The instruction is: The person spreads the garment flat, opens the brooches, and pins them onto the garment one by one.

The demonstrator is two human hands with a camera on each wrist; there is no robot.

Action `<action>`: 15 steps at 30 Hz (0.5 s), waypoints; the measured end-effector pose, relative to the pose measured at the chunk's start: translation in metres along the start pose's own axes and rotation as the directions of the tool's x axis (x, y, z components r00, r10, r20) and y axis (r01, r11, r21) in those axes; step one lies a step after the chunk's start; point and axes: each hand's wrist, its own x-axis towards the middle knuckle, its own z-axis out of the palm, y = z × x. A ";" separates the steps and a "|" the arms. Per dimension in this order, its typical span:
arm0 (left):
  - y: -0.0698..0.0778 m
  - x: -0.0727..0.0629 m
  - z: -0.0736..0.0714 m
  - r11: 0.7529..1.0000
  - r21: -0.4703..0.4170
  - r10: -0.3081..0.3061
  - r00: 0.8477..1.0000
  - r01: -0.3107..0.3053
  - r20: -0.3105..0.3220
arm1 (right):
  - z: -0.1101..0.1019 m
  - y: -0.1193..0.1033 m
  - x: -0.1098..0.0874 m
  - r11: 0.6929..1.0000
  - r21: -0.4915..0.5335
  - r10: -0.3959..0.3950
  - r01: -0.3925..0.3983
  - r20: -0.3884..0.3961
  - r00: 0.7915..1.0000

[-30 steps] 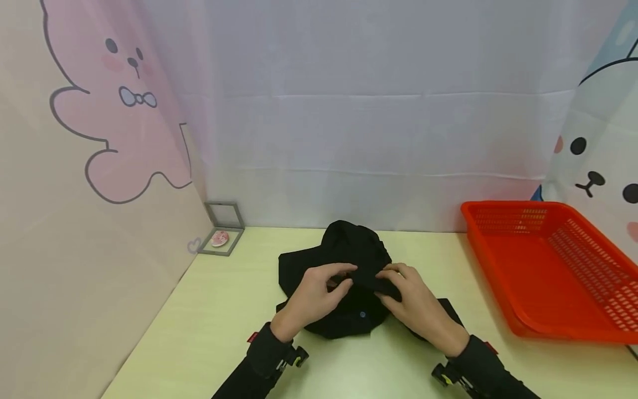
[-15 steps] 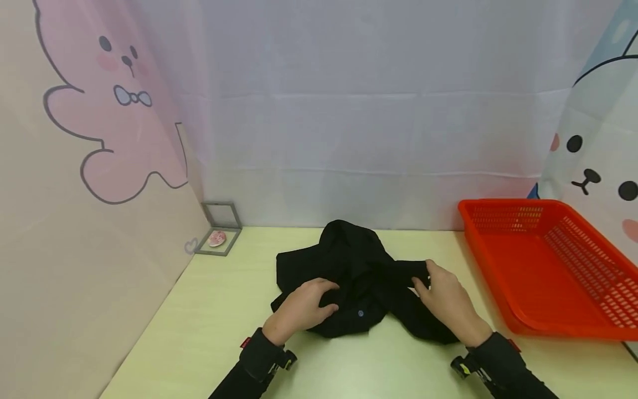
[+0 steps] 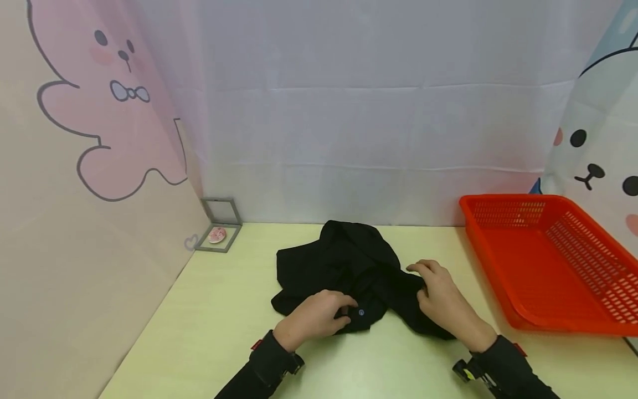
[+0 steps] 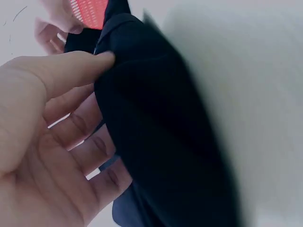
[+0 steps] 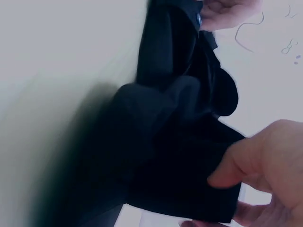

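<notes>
1. The black garment (image 3: 344, 266) lies bunched on the pale yellow surface (image 3: 189, 332), near its middle, with a small button (image 3: 361, 312) showing toward its front edge.
2. The left hand (image 3: 316, 318) pinches the garment's near edge: in the left wrist view the thumb lies on the cloth and the fingers sit behind it.
3. The right hand (image 3: 446, 299) pinches the end of a sleeve-like part at the garment's right, thumb on top, fingertips beneath.
4. The hands are well apart, the garment stretching between them.
5. Right of the garment, clear of it, stands a red basket (image 3: 573, 327) with perforated sides.
6. At the back left corner is a grey frame (image 3: 213, 249) with a pink piece (image 3: 217, 235) inside its lower half.
</notes>
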 end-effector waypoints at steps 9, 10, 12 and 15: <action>-0.006 -0.009 -0.024 0.999 -0.028 0.043 0.993 -0.046 -0.108 | -0.002 -0.022 0.006 0.996 -0.023 -0.084 0.084 0.012 0.996; -0.005 -0.011 -0.026 0.998 -0.030 0.056 0.993 -0.060 -0.101 | -0.002 -0.024 0.008 0.996 -0.020 -0.087 0.087 0.018 0.996; -0.003 -0.013 -0.026 0.995 -0.042 0.088 0.994 -0.091 -0.066 | 0.000 -0.028 0.012 0.996 -0.017 -0.091 0.092 0.036 0.995; 0.004 -0.015 -0.024 0.987 -0.093 0.139 0.990 -0.135 0.034 | 0.002 -0.033 0.018 0.995 -0.014 -0.093 0.094 0.082 0.992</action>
